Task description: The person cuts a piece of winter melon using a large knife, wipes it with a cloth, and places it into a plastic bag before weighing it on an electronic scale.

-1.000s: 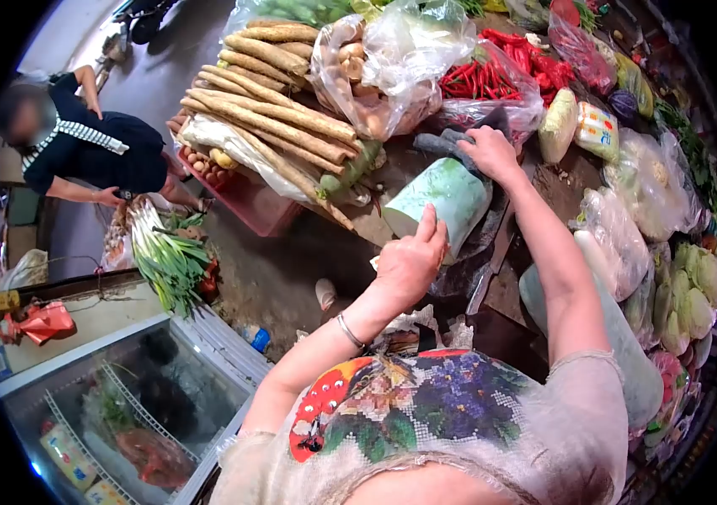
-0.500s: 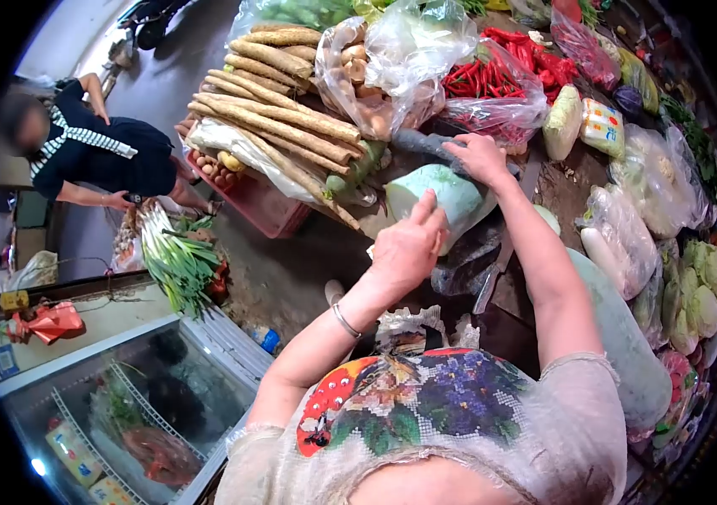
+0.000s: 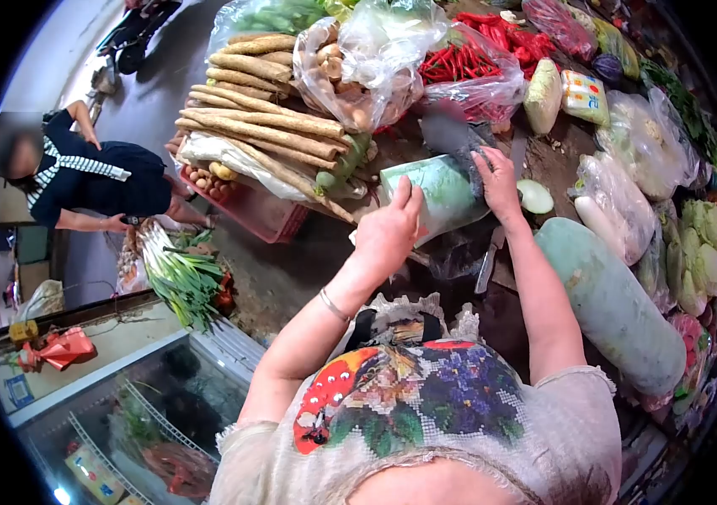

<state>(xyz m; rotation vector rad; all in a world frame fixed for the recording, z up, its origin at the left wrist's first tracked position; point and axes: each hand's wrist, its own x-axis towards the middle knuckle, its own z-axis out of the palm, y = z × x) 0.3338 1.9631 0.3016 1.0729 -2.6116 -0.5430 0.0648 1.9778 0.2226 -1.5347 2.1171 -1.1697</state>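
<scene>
A pale green, thick cylindrical gourd piece (image 3: 442,198) is at the near left edge of the brown surface (image 3: 573,192), already cut flat. A thin dark grey plastic bag (image 3: 466,150) meets only its right end; the rest is bare. The right hand (image 3: 500,181) pinches this bag. The left hand (image 3: 388,231) lays two straight fingers upon the piece; its thumb is hidden, so gripping I cannot tell. The piece's underside is also hidden, and the right forearm partly covers a long metal knife (image 3: 486,271).
</scene>
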